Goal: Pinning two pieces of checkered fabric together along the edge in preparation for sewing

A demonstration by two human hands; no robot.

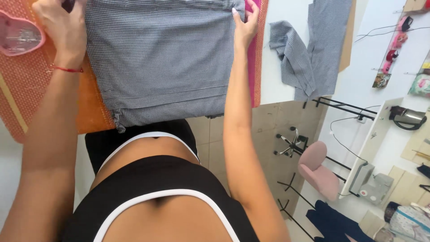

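Note:
A folded piece of black-and-white checked fabric (161, 58) lies flat on an orange woven mat (27, 85). My left hand (60, 22) is at the fabric's upper left edge with its fingers curled onto it; the fingertips run out of the top of the view. A thin red bracelet circles that wrist. My right hand (245, 22) pinches the fabric's upper right edge, thumb and fingers closed on it, above a pink strip of cloth (252, 67) that shows beside the fabric.
A pink heart-shaped box (18, 33) sits on the mat at far left. More checked fabric pieces (309, 49) lie on the white table to the right. On the floor beyond stand a pink chair (318, 172) and a sewing machine (371, 181).

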